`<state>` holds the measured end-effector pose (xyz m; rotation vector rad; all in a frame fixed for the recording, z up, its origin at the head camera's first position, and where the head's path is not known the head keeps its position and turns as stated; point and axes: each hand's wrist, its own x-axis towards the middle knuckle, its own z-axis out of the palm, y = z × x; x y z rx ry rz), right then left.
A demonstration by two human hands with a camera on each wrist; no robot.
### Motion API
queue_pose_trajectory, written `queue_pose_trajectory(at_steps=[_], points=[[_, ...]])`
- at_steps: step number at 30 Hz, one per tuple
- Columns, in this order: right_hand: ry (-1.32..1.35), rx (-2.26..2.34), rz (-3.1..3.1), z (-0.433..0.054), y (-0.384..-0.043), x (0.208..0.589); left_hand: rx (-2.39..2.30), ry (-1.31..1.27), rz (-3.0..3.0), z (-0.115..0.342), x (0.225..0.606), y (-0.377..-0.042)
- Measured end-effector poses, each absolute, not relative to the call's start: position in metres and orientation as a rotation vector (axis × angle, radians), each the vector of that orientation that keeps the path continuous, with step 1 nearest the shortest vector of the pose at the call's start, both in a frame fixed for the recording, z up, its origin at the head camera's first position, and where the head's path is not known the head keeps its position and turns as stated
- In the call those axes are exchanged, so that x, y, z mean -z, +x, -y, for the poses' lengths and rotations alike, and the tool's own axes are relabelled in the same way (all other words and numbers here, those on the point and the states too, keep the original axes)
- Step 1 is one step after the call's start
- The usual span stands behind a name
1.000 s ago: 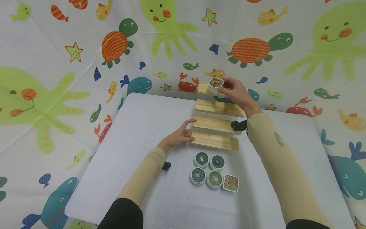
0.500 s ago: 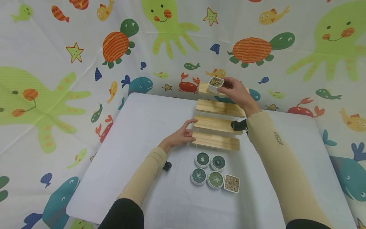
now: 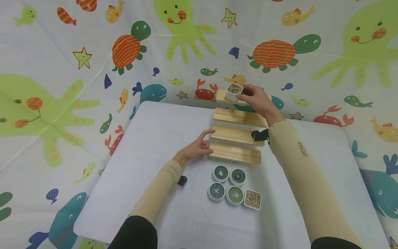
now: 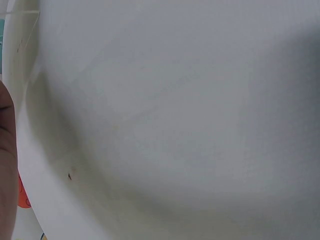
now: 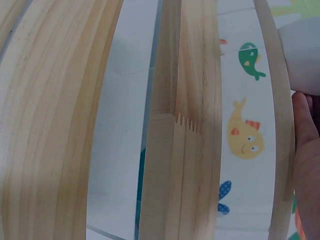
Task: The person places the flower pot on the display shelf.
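Right hand (image 3: 260, 101) pinches the square white pot (image 3: 234, 91) at the top wooden shelf (image 3: 221, 96); left hand (image 3: 194, 148), thumb and index spread, touches the two lowest shelves (image 3: 237, 153). Recommended: pot level, base fully seated before release.

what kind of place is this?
Probably an indoor recording setup: a sea-creature sheet as backdrop behind a white table, and a black camera on the right wrist.
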<state>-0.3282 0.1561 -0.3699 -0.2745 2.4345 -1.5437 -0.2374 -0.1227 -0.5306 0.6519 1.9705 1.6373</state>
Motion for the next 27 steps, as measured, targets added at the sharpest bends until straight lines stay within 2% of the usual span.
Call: queue_pose_trajectory(at_steps=[14, 27], points=[[-0.299, 1.56, -2.405, -0.159, -0.328, 0.367, -1.654, 0.625, -1.96, 0.119, 0.532, -0.236], [-0.318, 1.663, -2.399, -0.172, -0.321, 0.366, -1.657, 0.621, -1.917, 0.118, 0.504, -0.229]])
